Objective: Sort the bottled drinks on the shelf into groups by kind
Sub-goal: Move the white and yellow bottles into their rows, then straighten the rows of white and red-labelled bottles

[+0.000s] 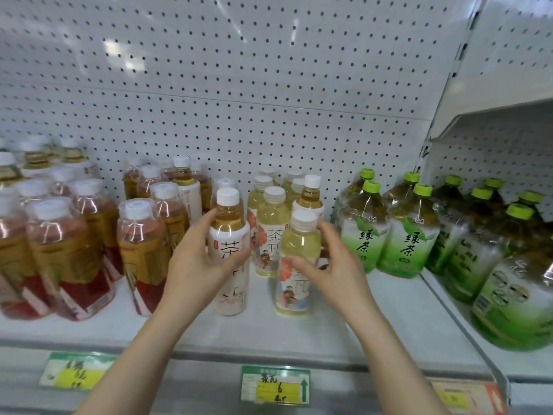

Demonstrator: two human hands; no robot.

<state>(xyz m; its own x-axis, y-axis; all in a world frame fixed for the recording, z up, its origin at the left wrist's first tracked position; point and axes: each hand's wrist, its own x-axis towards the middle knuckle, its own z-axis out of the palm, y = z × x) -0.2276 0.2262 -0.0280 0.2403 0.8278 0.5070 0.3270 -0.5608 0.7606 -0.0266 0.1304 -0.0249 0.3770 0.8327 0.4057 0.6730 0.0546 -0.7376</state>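
Observation:
My left hand point(200, 259) grips an amber tea bottle point(229, 229) with a white label and white cap, near the shelf's front middle. My right hand point(329, 265) grips a pale yellow tea bottle point(296, 256) with a picture label, just to its right. Both bottles stand upright at the shelf board point(389, 319); whether they touch it I cannot tell. Behind them stands a cluster of pale yellow tea bottles point(272, 223), with one amber white-label bottle point(311, 196) among them at the right. Another amber white-label bottle point(185, 181) stands among the red-label bottles to the left.
Red-and-gold label bottles point(143, 244) fill the left of the shelf. Large green tea bottles point(407, 232) with green caps stand at the right, more point(517, 295) on the neighbouring shelf. A pegboard wall point(239, 85) backs the shelf. Price tags point(275, 384) hang on the front rail.

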